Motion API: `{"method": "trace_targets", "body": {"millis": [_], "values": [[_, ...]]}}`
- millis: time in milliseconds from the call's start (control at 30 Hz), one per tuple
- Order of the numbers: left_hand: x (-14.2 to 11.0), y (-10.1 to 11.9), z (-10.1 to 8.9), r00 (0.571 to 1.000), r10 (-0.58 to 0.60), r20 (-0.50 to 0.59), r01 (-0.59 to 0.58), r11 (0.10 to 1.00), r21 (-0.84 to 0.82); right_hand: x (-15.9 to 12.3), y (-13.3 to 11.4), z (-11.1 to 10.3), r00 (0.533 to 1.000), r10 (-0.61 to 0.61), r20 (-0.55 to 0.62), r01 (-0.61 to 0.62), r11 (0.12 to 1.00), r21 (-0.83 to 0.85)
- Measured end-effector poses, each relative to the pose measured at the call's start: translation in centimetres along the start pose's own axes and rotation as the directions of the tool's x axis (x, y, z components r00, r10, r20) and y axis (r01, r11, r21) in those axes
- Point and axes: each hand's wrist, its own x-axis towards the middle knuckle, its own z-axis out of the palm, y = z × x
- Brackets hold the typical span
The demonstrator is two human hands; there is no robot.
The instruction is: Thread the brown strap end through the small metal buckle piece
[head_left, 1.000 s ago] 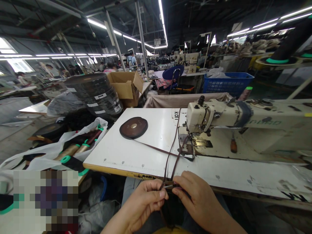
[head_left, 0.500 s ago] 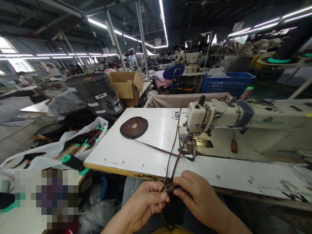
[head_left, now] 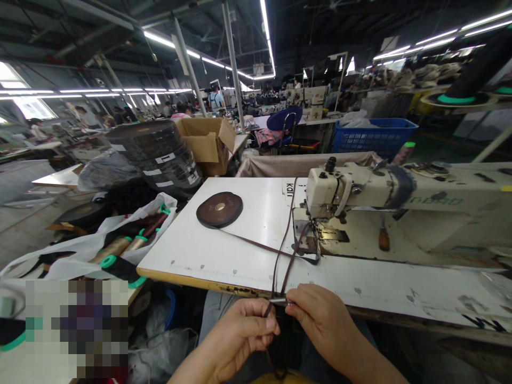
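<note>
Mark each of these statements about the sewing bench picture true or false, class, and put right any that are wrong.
1. The left hand pinches a dark brown strip. True.
2. The right hand is empty. False: it holds a slim metal tool.
3. The roll of tape stands on its edge. False: it lies flat on the white tabletop.
4. An orange-handled screwdriver rests under the arm of the sewing machine. True.
5. The basket beyond the bench is red. False: it is blue.
</note>
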Motion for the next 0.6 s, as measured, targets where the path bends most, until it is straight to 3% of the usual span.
{"method": "trace_targets", "body": {"millis": [133,333,433,533,600], "values": [[-0.2,0.1,-0.1,0.999,0.041,-0.003,-0.040,0.999,0.029,0.0,0.2,-0.3,0.989,0.085,-0.120,-0.076,0.994,0.075],[-0.3,0.2,-0.3,0.994,0.103,-0.017,-0.103,0.994,0.024,-0.4,0.2,0.0,0.927,0.369,-0.065,-0.347,0.912,0.219],[-0.2,0.0,-0.4,0.995,0.095,-0.016,-0.094,0.994,0.055,0.0,0.3,1.0,0.871,0.487,0.069,-0.476,0.800,0.366],[-0.2,-0.2,-0.3,0.997,0.071,0.017,-0.072,0.992,0.105,0.5,0.2,2.2,0.842,0.484,0.238,-0.522,0.621,0.585],[-0.2,-0.3,-0.2,0.998,0.053,0.031,-0.057,0.988,0.141,0.9,0.3,3.0,0.834,0.488,0.259,-0.523,0.548,0.653]]}}
